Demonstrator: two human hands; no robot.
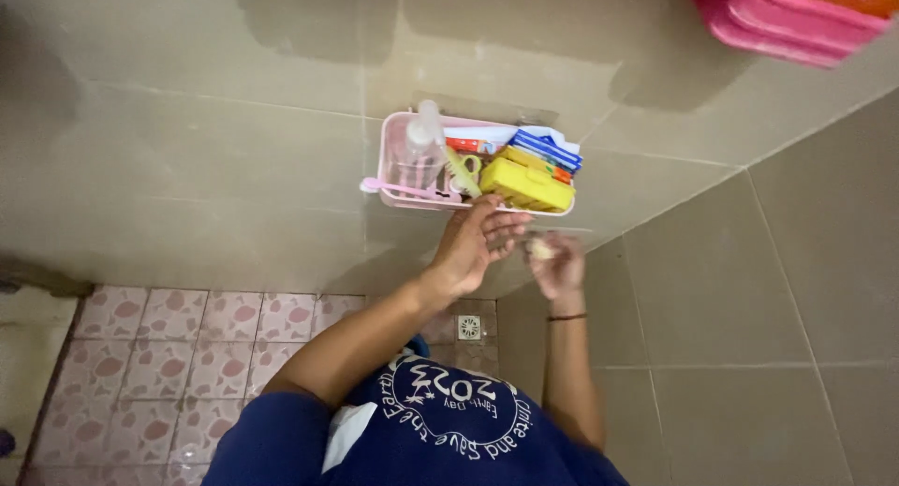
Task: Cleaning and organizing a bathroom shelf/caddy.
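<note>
A pink wall caddy (391,198) hangs on the beige tiled wall. It holds a clear bottle (419,151), a yellow box (526,184), a toothbrush and flat coloured packets. My left hand (473,243) reaches up just under the caddy's front rim, fingers spread, holding nothing that shows. My right hand (558,263) is beside it, a little lower, fingers curled around a small pale object (538,249). A dark band circles my right wrist.
A pink plastic basket (796,13) sticks out at the top right. Below lies a floor of pink patterned tiles (187,346) with a square drain (469,328). The two beige walls meet in a corner (510,294) right under my hands.
</note>
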